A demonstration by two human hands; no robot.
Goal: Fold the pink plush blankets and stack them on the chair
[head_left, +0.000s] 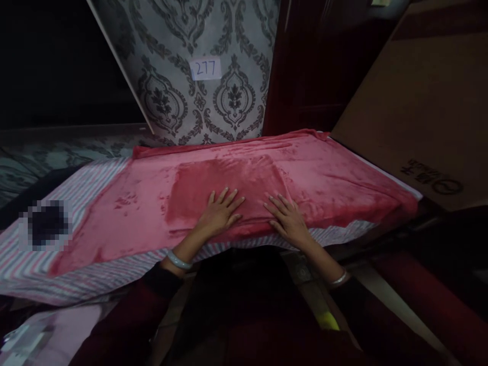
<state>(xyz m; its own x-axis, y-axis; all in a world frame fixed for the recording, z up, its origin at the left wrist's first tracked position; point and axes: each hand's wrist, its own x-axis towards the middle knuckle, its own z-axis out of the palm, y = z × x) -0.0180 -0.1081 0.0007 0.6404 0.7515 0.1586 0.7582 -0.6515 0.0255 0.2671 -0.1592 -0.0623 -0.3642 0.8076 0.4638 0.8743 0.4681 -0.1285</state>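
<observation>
A pink-red plush blanket (312, 173) lies spread over a striped cloth (95, 279). In its middle is a darker red rectangular area (206, 178); I cannot tell whether this is a separate folded piece or brushed pile. My left hand (219, 212) rests palm down near the front of that area, fingers spread. At its right front corner, my right hand (288, 219) also lies flat with fingers apart. Neither hand grips anything. The blanket's far edge is bunched in a long fold along the wall side.
A large cardboard box (427, 101) stands at the right, beside the blanket. Behind are a patterned wall with a paper marked 277 (206, 68) and a dark red panel (305, 76). A dark screen (64, 66) is at the upper left. A blurred dark object (49, 223) sits on the striped cloth.
</observation>
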